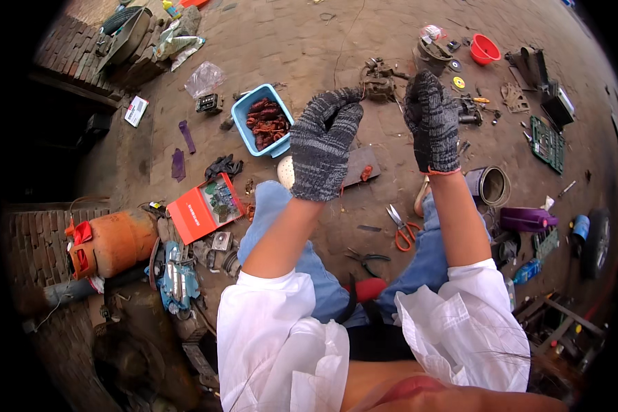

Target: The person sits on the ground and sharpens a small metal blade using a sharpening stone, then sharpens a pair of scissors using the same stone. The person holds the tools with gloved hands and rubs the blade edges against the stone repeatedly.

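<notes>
Both my hands wear grey-and-black knitted gloves and are raised in front of me, apart from each other. My left hand (321, 147) is closed, thumb and fingertips together; whatever it pinches is too small to make out. My right hand (431, 123) is closed too, its fingers curled and hiding anything inside. Left of my left hand stands a light-blue basin (241, 122) of reddish-brown copper windings (266, 123). A flat metal plate (364, 159) lies below and between the hands, with a small copper piece (367, 172) on it. Beyond them sits a greasy metal machine part (380, 84).
Orange-handled scissors (404, 237) and pliers (368, 258) lie between my legs. At left are a red box (191, 214) and an orange gas cylinder (120, 240). A metal can (493, 185), purple container (527, 219), green tool case (546, 144) and red bowl (485, 49) lie right.
</notes>
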Demonstrator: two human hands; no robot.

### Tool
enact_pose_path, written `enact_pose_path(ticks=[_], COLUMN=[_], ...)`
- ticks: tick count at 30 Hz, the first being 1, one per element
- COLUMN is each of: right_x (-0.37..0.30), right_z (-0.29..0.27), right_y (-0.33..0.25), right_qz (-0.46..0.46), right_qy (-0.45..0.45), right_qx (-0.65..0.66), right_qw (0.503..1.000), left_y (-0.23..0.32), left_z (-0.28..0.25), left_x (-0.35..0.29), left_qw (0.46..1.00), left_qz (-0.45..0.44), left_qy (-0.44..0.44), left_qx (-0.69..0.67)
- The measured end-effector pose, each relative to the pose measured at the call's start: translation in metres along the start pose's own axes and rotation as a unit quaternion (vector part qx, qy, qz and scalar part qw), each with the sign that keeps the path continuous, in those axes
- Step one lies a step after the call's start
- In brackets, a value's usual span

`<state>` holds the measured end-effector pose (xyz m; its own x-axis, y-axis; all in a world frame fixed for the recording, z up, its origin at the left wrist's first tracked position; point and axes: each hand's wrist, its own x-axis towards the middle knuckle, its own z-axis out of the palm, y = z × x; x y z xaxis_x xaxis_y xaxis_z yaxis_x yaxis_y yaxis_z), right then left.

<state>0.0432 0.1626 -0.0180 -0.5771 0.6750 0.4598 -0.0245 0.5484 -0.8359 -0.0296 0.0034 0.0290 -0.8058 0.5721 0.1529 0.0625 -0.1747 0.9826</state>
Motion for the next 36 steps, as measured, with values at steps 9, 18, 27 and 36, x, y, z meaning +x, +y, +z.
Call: enact_pose_path(ticks=[9, 18, 27, 36], right_x=[-0.015, -0.010, -0.010, -0.007], right_z=[0.003, 0.001, 0.000, 0.006], right_y=[-0.067, -0.065, -0.073, -0.064], right_qz=[0.091, 0.058, 0.052, 0.032], right_qy=[-0.163, -0.191, -0.185, -0.157], right_qx=[0.116, 0.085, 0.053, 0.117], right_qw=[0.976, 0.976, 0.980, 0.980], left_y=[-0.007, -0.003, -0.006, 0.007], left_z=[-0.002, 0.001, -0.007, -0.005], left_x=[-0.001, -0.002, 0.006, 0.010], left_qw=[0.998, 0.995, 0.918, 0.916], left_qz=[0.030, -0.076, -0.226, -0.250], left_qy=[0.010, -0.021, -0.085, -0.063], left_qx=[0.053, -0.060, -0.315, -0.308])
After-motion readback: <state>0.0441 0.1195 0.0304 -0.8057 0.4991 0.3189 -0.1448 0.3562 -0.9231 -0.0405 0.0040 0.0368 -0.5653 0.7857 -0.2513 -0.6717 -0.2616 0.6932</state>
